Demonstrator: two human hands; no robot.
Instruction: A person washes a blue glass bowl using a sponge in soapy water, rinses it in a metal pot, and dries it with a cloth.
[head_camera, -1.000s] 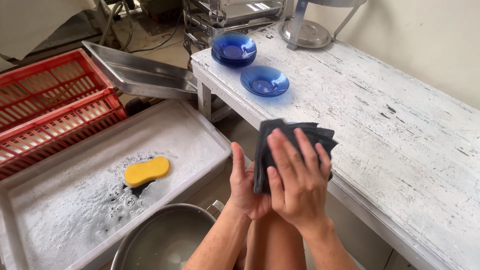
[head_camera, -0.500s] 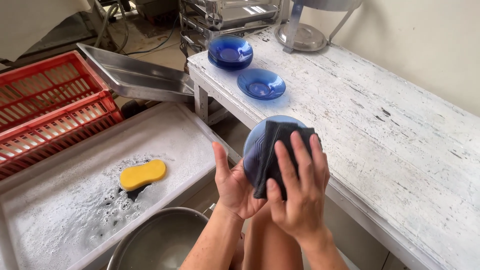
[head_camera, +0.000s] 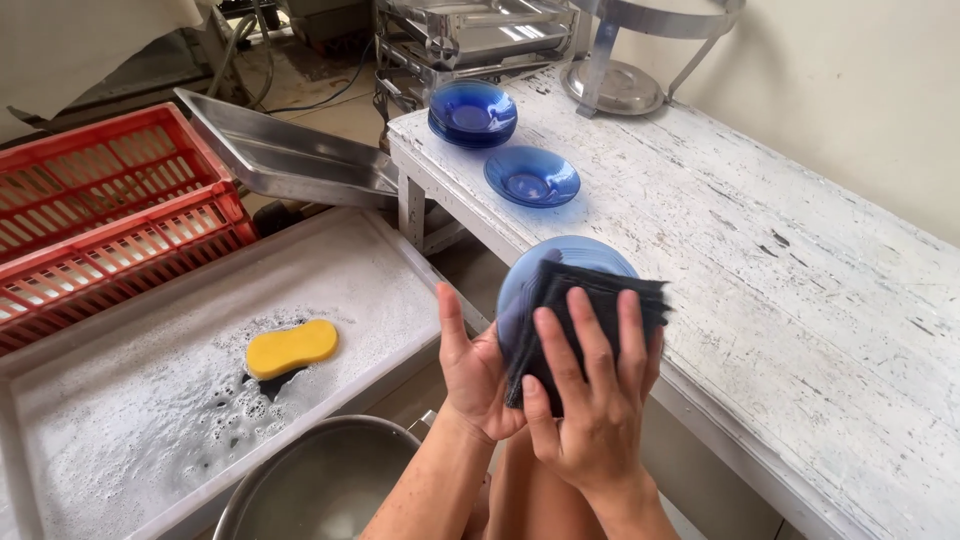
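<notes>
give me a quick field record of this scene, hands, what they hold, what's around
left hand: left hand holds the blue plate from behind, upright
right hand: right hand presses a dark cloth on the plate's face
table: white worn table at right
on table: stack of blue plates, single blue dish, metal stand
tray: soapy tray at left with yellow sponge
crate: red crate behind the tray
pot: metal pot below the hands
pan: steel pan tilted beside the table
</notes>
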